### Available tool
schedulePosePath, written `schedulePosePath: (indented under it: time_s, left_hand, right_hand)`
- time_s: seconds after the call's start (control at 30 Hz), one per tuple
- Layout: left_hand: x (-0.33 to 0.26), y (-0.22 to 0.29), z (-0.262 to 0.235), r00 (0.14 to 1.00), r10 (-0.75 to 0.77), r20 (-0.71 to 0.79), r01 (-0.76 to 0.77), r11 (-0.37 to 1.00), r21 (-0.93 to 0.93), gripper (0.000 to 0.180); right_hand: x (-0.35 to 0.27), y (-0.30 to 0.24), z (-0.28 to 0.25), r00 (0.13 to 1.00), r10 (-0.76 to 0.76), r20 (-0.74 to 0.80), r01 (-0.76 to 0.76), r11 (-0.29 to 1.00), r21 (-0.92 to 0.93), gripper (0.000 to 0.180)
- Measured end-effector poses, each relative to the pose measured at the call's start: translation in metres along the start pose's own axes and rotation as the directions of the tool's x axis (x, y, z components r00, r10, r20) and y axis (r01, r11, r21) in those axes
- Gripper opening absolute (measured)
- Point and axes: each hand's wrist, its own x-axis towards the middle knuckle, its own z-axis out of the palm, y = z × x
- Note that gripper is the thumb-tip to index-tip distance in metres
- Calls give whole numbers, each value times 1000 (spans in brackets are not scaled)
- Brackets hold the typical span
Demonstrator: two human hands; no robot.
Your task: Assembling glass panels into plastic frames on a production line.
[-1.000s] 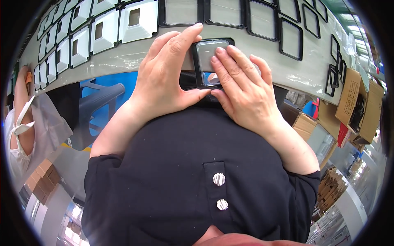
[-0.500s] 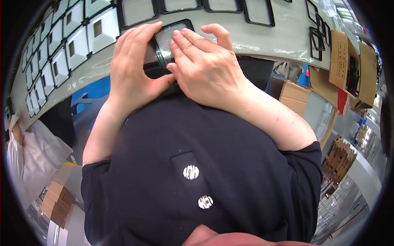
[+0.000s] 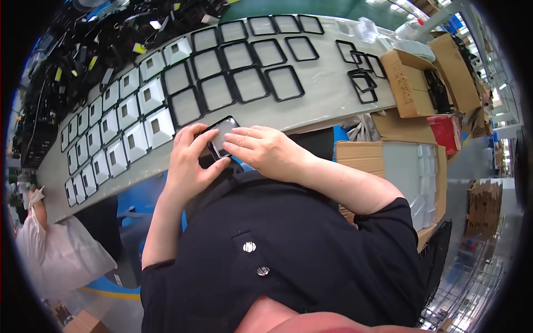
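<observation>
A small black rectangular frame with a glassy pane (image 3: 221, 139) is held tilted in front of my body, at the table's near edge. My left hand (image 3: 191, 158) grips its left side, with the fingertips at the upper left and the thumb at the lower edge. My right hand (image 3: 269, 152) lies over the pane's right part, its fingers stretched out side by side and covering that part. Beyond my hands, several empty black frames (image 3: 234, 101) lie in rows on the pale table (image 3: 327, 108). To their left stand rows of white funnel-shaped housings with black rims (image 3: 160, 127).
Loose black frames (image 3: 363, 81) overlap at the table's right end, beside an open cardboard box (image 3: 408, 89). Another carton (image 3: 441, 183) with white parts stands at my right. Dark parts (image 3: 100, 44) are heaped beyond the table at left. A white bag (image 3: 61, 250) hangs at lower left.
The view has shifted, so more of the table shows and my hands appear lower and smaller. My left hand stays at the frame; my right fingers still lie across the pane.
</observation>
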Motion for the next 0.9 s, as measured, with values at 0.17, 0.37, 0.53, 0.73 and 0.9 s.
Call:
schedulePosePath:
  time_s: [0.17, 0.37, 0.53, 0.73, 0.9]
  left_hand:
    - [6, 13, -8, 994, 39, -98, -43, 999, -33, 71]
    - [18, -2, 8, 977, 41, -208, -37, 999, 23, 45]
    - [17, -6, 14, 974, 51, -219, -44, 998, 36, 37]
    - [28, 5, 13, 973, 82, -214, -73, 996, 48, 35]
    - [35, 13, 14, 963, 127, -239, -117, 992, 56, 34]
  right_hand:
    - [-23, 40, -64, 980, 189, -60, -192, 979, -61, 31]
    - [-101, 127, -92, 932, 350, -98, -359, 846, -394, 33]
    - [-95, 155, -69, 926, 374, -42, -375, 903, -211, 25]
    - [-84, 247, -86, 560, 799, -218, -788, 433, -438, 41]
    - [-70, 271, -69, 554, 790, -263, -708, 280, -648, 30]
